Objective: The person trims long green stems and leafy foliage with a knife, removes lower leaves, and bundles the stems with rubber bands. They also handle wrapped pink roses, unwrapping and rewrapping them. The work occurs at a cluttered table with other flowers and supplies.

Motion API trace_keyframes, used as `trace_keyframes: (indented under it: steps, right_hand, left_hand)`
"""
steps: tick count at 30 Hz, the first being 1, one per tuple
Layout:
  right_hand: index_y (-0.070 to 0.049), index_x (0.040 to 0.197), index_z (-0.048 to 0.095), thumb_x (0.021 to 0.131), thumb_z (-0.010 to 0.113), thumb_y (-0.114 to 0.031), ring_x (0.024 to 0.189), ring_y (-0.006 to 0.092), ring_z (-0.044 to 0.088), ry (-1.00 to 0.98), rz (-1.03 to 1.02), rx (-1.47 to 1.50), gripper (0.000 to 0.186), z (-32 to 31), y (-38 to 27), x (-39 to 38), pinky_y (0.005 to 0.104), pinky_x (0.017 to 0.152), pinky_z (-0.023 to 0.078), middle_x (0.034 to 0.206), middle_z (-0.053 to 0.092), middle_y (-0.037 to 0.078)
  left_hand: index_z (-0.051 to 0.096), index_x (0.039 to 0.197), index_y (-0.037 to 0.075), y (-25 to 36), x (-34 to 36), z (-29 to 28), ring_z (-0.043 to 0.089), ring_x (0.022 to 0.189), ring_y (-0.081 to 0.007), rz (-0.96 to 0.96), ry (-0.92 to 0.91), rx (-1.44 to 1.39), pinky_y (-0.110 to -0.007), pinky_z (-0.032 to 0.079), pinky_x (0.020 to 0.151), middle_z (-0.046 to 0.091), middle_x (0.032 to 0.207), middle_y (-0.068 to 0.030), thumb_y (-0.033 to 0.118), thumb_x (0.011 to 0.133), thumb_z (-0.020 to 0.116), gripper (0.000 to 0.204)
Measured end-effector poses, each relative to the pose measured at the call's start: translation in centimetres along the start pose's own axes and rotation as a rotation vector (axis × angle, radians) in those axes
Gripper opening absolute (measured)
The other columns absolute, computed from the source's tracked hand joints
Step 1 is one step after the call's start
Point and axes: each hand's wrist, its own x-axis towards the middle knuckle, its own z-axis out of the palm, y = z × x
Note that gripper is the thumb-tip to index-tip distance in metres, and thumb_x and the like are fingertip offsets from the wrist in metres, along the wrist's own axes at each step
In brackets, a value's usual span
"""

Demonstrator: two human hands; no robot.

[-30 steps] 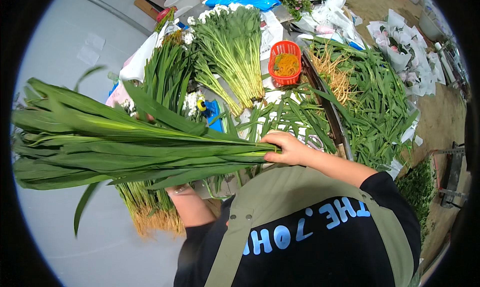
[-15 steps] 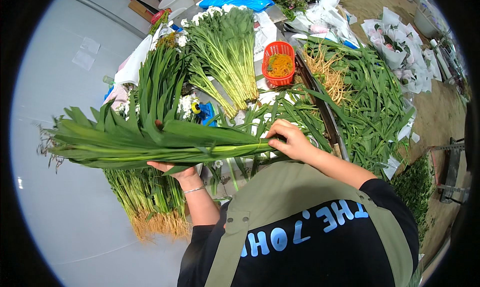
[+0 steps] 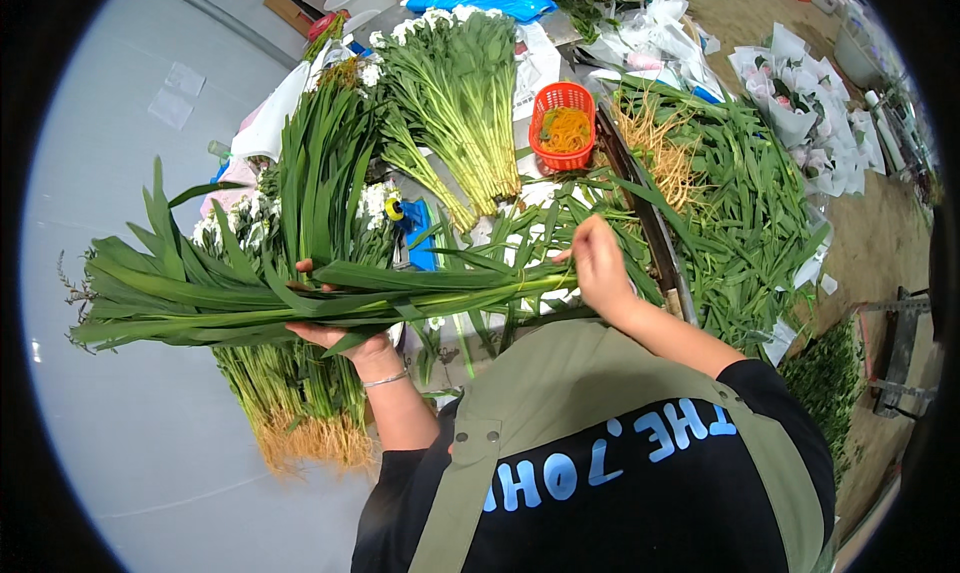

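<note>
A long bunch of green leafy stems lies across in front of me, its leaf tips to the left and its cut ends to the right. My left hand is wrapped round its middle from below, the thumb showing above the leaves. At the stem ends, my right hand is curled with its fingers pinched together. What sits between those fingertips is too small to make out. A thin yellowish band seems to circle the stems just left of them. Beyond stands a red basket with a tangle of orange-yellow bands inside.
White-flowered stems lie at the back of the table. More bunches with brown roots hang at the left edge. A blue-and-yellow tool lies behind my bunch. Right of a dark rail is a leaf heap; wrapped bouquets stand beyond.
My right hand has turned upward and moved slightly right, its fingers now curled tighter at the stem ends. The bunch has shifted a little right, and some leaves on the left have spread upward.
</note>
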Motion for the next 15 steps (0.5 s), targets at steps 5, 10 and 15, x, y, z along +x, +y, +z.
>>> trace_keyframes:
  steps: [5,10,15]
  right_hand:
    - [-0.006,0.093,0.041,0.100,0.038,-0.020,0.077,0.0112,0.052,0.086,0.199,0.451,0.015,-0.9,1.2,0.9,0.0310,0.074,0.053,0.084,0.042,0.003]
    - [-0.005,0.105,0.046,0.091,0.054,-0.016,0.094,0.0188,0.053,-0.246,0.028,0.329,0.019,-0.6,1.2,0.5,0.0332,0.085,0.044,0.099,0.055,0.007]
    - [0.000,0.087,0.057,0.076,0.065,-0.006,0.084,0.0307,0.055,-0.283,-0.237,-0.231,0.015,-0.6,-0.1,0.1,0.0336,0.077,0.045,0.087,0.057,0.012]
  left_hand:
    - [0.051,0.123,0.014,0.3,-0.5,-0.7,0.061,0.099,-0.0206,0.032,0.152,0.054,-0.048,0.050,0.092,0.056,0.117,-0.0034,0.043,0.079,0.069,0.056]
    - [0.050,0.122,0.011,1.3,-1.0,-1.5,0.057,0.104,-0.0249,0.068,0.190,0.110,-0.048,0.045,0.094,0.058,0.116,-0.0075,0.055,0.082,0.060,0.060]
    - [0.050,0.123,0.012,0.9,-1.2,-1.1,0.058,0.102,-0.0223,0.116,0.313,0.346,-0.046,0.046,0.093,0.058,0.117,-0.0069,0.060,0.086,0.050,0.060]
